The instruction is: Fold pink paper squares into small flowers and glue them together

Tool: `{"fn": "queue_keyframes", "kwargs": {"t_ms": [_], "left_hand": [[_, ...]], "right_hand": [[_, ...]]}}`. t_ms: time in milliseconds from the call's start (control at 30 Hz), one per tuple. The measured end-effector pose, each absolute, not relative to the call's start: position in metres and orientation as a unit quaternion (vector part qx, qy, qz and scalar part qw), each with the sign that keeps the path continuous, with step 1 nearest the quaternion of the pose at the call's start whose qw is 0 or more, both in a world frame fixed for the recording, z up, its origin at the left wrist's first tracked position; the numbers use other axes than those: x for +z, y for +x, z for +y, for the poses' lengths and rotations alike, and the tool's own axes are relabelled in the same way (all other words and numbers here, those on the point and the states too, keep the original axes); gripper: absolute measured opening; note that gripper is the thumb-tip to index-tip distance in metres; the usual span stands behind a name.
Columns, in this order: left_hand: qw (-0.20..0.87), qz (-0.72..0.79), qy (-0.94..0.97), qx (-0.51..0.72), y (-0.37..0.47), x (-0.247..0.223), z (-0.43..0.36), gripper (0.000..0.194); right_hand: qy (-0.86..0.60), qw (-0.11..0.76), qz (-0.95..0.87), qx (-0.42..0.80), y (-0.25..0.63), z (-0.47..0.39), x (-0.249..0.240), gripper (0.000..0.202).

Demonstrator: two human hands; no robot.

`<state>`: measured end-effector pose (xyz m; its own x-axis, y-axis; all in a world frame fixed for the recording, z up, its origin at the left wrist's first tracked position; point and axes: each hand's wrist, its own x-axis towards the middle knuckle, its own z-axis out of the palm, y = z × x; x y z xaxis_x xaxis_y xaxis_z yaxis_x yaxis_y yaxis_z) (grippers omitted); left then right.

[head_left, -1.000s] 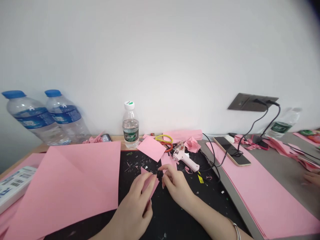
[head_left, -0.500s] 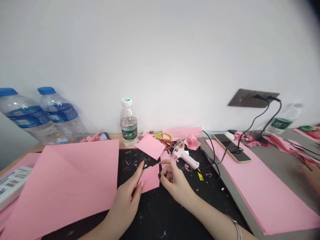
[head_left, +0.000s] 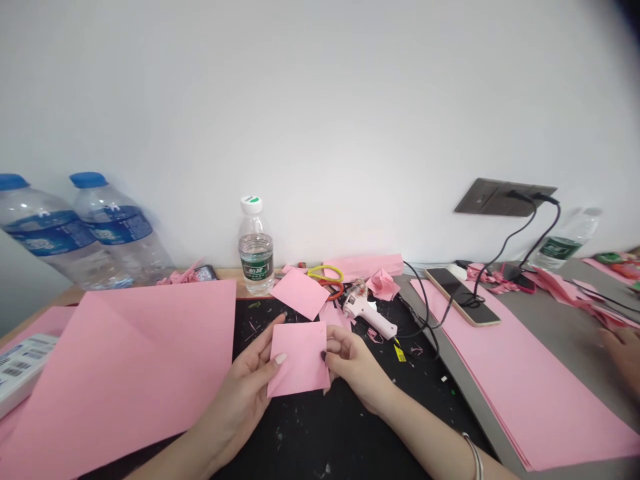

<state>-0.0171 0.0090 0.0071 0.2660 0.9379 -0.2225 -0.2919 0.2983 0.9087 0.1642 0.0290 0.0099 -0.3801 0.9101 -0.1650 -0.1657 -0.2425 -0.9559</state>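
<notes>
Between my two hands I hold a small square of pink paper point(head_left: 300, 353) above a black mat point(head_left: 330, 440). My left hand point(head_left: 253, 373) grips its left edge, thumb on top and fingers behind. At the right edge, my right hand point(head_left: 353, 360) pinches the paper with its thumb in front; some fingers are hidden behind. Just beyond lies another pink paper square point(head_left: 300, 293). A white glue gun point(head_left: 370, 315) rests to the right of it, and scissors with a yellow handle point(head_left: 326, 273) lie behind.
Large pink sheets point(head_left: 160, 360) lie on the left; a pink stack point(head_left: 530, 387) with a phone point(head_left: 463, 297) is on the right. A water bottle point(head_left: 257, 250) stands by the wall. Black cables point(head_left: 427, 300) run near the glue gun. Another person's hand point(head_left: 623, 353) shows far right.
The held paper has been raised and turned more towards me, showing a fuller square. My right hand, earlier at its upper right corner, now grips the right edge.
</notes>
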Motion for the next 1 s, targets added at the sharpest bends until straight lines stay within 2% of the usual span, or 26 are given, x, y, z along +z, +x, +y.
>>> {"fn": "queue_keyframes", "kwargs": {"t_ms": [100, 200, 333, 400, 467, 567, 700, 767, 867, 1000], "left_hand": [[0.702, 0.406, 0.384, 0.442, -0.017, 0.007, 0.008, 0.066], [0.701, 0.401, 0.410, 0.424, -0.017, 0.007, 0.008, 0.054], [0.631, 0.471, 0.507, 0.349, -0.017, 0.009, 0.007, 0.029], [0.598, 0.497, 0.546, 0.313, -0.017, 0.010, 0.006, 0.024], [0.588, 0.500, 0.561, 0.299, -0.017, 0.010, 0.006, 0.025], [0.592, 0.512, 0.544, 0.303, -0.017, 0.007, 0.007, 0.026], [0.605, 0.524, 0.486, 0.350, -0.020, 0.000, 0.010, 0.026], [0.630, 0.519, 0.448, 0.365, -0.021, -0.002, 0.010, 0.030], [0.655, 0.513, 0.414, 0.369, -0.021, 0.000, 0.009, 0.036], [0.671, 0.494, 0.422, 0.358, -0.017, 0.006, 0.005, 0.036]], "right_hand": [[-0.387, 0.392, -0.468, 0.691, 0.165, 0.030, 0.010, 0.030], [-0.388, 0.402, -0.470, 0.683, 0.166, 0.031, 0.009, 0.030], [-0.391, 0.408, -0.507, 0.651, 0.166, 0.031, 0.005, 0.024], [-0.409, 0.413, -0.529, 0.619, 0.167, 0.031, 0.002, 0.015], [-0.442, 0.409, -0.542, 0.586, 0.168, 0.031, -0.001, 0.010], [-0.488, 0.405, -0.540, 0.553, 0.171, 0.033, -0.003, 0.026], [-0.521, 0.451, -0.529, 0.496, 0.175, 0.037, 0.001, 0.025], [-0.518, 0.464, -0.547, 0.466, 0.177, 0.038, 0.003, 0.021], [-0.506, 0.478, -0.579, 0.425, 0.178, 0.035, 0.007, 0.025], [-0.461, 0.433, -0.627, 0.454, 0.172, 0.027, 0.011, 0.023]]}}
